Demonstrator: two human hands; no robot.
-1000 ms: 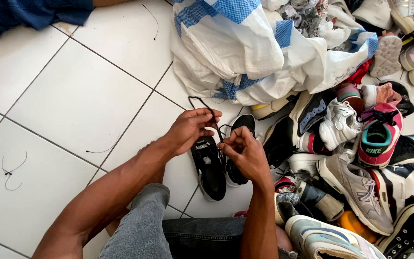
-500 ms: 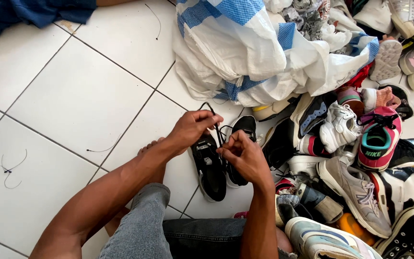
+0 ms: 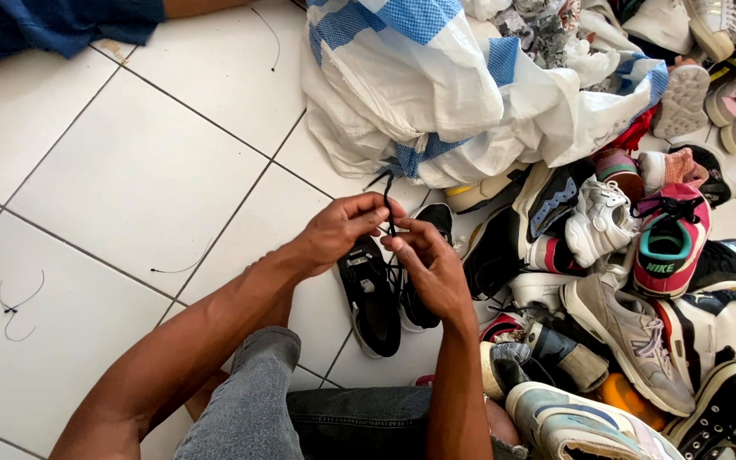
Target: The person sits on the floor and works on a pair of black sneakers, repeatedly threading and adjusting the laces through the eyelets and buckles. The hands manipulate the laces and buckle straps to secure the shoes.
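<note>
- Since half a second ago: both hands lifted slightly off the pair of black shoes (image 3: 385, 290), laces drawn up taut between them; lace loop now standing just above the fingertips.
- Left hand (image 3: 342, 228): fingers curled narrow, pinching the black laces (image 3: 389, 204) just above the shoes.
- Right hand (image 3: 428, 264): fingers bent close, gripping the same laces right beside the left hand, thumb pressed against the cord.
- Judged from the raised, crossed ends: tying the two shoes together under way, knot not yet pulled snug.
- Black shoes lying side by side on the white tiled floor (image 3: 129, 170), soles down, directly below the hands and touching each other; smooth dark uppers, rounded toes.
- Laces: thin, flat, limp black cord, short ends sticking up.
- Right of the black shoes: heaped mixed sneakers (image 3: 632, 281), mesh, leather and rubber, white, grey, pink and teal among them.
- Beyond the black shoes: crinkled woven plastic sack (image 3: 436, 94), white with blue checks, slumped open.
- Left of the black shoes: glossy tiles with dark grout lines, a loose bit of black thread (image 3: 14, 305) well apart.
- Nearer than the shoes: grey-trousered knee (image 3: 249, 400).
</note>
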